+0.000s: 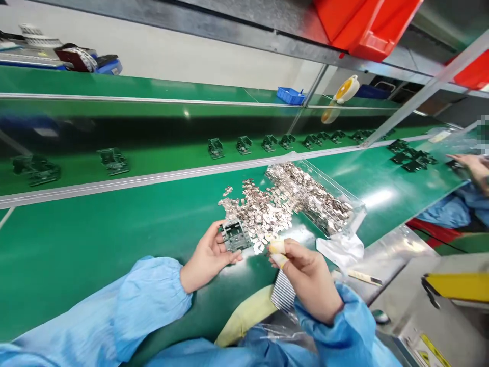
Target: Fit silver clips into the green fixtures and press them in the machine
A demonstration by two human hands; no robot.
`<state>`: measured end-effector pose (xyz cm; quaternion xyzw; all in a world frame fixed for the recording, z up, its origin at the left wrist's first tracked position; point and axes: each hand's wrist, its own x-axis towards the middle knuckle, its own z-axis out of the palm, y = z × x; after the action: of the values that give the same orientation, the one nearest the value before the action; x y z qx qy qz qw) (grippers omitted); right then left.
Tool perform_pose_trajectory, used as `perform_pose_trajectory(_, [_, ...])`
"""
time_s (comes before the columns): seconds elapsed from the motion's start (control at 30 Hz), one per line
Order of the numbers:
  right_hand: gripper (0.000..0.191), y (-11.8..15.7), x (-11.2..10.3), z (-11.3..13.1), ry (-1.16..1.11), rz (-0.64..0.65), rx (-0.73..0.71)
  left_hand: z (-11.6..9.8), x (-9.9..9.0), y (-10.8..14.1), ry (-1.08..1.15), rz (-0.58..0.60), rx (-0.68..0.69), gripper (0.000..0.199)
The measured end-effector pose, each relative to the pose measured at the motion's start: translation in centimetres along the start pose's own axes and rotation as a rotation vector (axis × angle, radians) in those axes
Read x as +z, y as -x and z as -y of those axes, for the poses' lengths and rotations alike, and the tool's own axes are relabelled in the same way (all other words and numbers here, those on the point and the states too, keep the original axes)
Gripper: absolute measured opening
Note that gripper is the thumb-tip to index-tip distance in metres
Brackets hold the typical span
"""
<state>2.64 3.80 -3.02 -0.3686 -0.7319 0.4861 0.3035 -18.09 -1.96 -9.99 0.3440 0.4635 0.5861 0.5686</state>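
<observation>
My left hand grips a dark green plastic housing with rectangular openings, holding it tilted above the green bench. To its right, my right hand is closed in a pinch, with pale yellow covers on thumb and finger; what lies between the fingertips, if anything, is too small to make out. Just beyond both hands spreads a loose pile of small shiny metal pieces. The pile runs back to a clear plastic tray lying tilted, with more of the same pieces inside.
Several similar dark housings stand along the green conveyor belt behind a metal rail. More housings lie at the right, near another person's hand. A white cloth and a cutter knife are right of my right hand. Red bins hang overhead.
</observation>
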Motion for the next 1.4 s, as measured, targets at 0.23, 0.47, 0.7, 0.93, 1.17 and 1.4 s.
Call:
perform_pose_trajectory(0.23, [0.018, 6.9, -0.3, -1.9, -0.255, -0.442, 0.111, 1.6, 7.6, 0.8, 0.174, 0.254, -0.019, 0.062])
perform_pose_trajectory(0.47, [0.03, 8.9, -0.6, -2.5, -0.126, -0.481, 0.161, 2.0, 9.6, 2.0, 0.004, 0.42, 0.077, 0.042])
perform_pose_trajectory(0.7, [0.026, 9.2, -0.1, -2.9, 0.014, -0.52, 0.125, 2.7, 9.2, 2.5, -0.114, 0.488, 0.113, 0.044])
perform_pose_trajectory(0.93, [0.028, 9.4, 1.1, -2.8, 0.129, -0.597, 0.08, 3.5, 8.6, 3.0, -0.266, 0.451, 0.177, 0.031])
perform_pose_trajectory(1.17, [0.032, 9.4, 1.8, -3.4, -0.09, -0.619, 0.162, 3.9, 8.5, 3.6, -0.377, 0.298, 0.176, 0.032])
perform_pose_trajectory(1.4, [0.031, 8.6, 1.8, -2.9, -0.611, -0.484, 0.285, 3.4, 8.8, 3.8, -0.336, 0.274, 0.088, 0.033])
